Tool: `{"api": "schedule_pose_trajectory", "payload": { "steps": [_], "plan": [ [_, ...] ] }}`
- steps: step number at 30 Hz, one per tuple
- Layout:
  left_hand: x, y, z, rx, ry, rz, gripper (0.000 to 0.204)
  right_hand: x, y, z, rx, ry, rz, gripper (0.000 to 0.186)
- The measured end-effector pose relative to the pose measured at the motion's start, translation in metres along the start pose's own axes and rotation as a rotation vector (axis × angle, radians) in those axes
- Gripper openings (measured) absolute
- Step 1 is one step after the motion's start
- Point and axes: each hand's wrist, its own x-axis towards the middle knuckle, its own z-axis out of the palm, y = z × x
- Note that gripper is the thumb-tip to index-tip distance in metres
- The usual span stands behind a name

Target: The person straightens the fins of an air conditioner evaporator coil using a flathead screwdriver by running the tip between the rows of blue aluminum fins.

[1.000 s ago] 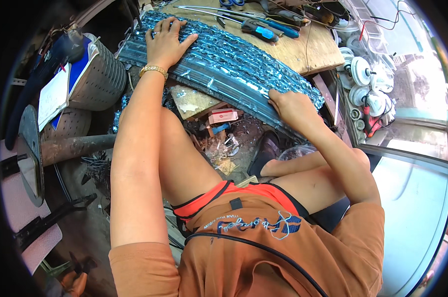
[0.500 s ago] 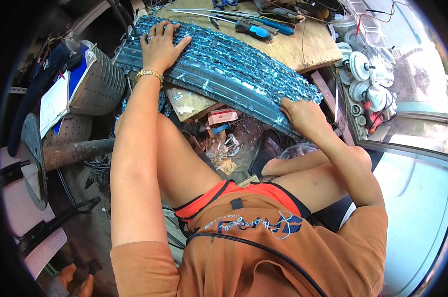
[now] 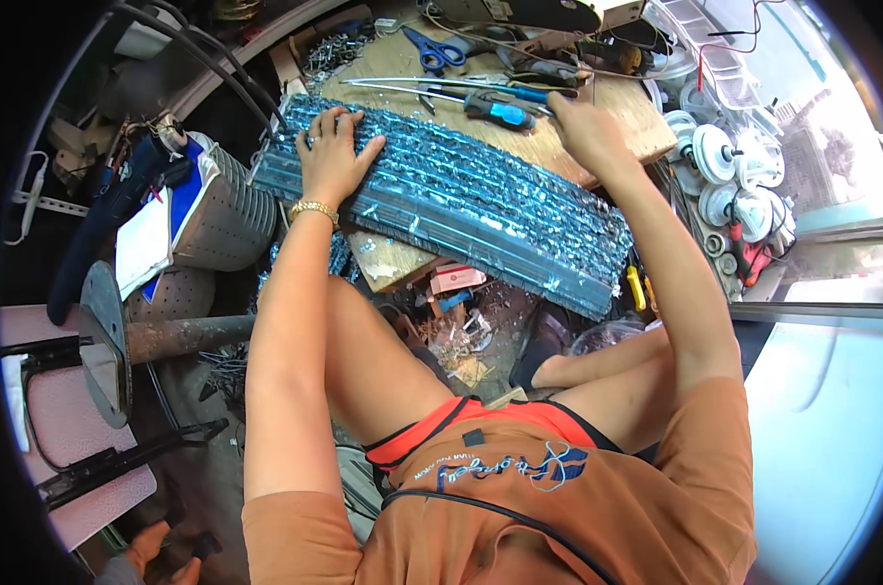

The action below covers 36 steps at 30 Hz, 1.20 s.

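A long panel of blue metal fins [image 3: 461, 200], like an air-conditioner coil, slants across the wooden board [image 3: 388, 261] in front of me. Its surface is torn into ragged rows, with a smoother strip along the near edge. My left hand [image 3: 334, 161] lies on the panel's left end, fingers and thumb apart, a gold band at the wrist. Beyond the panel's right part, my right hand [image 3: 588, 136] is curled at the end of a dark blue screwdriver handle [image 3: 529, 95]; its fingers are partly hidden. Beside it lies a screwdriver with a black and light-blue handle [image 3: 500, 110].
Blue-handled scissors [image 3: 433, 51] and small metal bits [image 3: 336, 54] lie at the back. White round parts [image 3: 719, 156] crowd the right side. A yellow-handled tool [image 3: 636, 288] is near the panel's right end. Perforated buckets [image 3: 229, 210] and a metal post [image 3: 193, 341] stand left.
My right hand has left the panel's right end and moved up and away to the screwdriver. My left hand stays on the panel. The whole view has shifted slightly.
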Motion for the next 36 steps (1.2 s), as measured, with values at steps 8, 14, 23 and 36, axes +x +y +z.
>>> {"api": "schedule_pose_trajectory", "payload": {
  "steps": [8,14,23,36],
  "plan": [
    [-0.011,-0.013,-0.006,-0.022,0.010,-0.010,0.062,0.046,-0.042,0.056,0.036,0.241,-0.064,0.029],
    [0.000,-0.001,-0.001,-0.061,0.032,0.010,0.062,0.064,-0.051,0.064,-0.179,0.163,-0.138,0.038],
    [-0.007,-0.019,-0.006,-0.037,-0.020,-0.001,0.063,-0.030,-0.043,-0.069,0.686,-0.096,-0.091,0.050],
    [0.026,0.019,-0.013,-0.239,-0.229,0.569,0.097,-0.200,-0.057,-0.166,0.568,-0.484,0.110,0.052]
  ]
}}
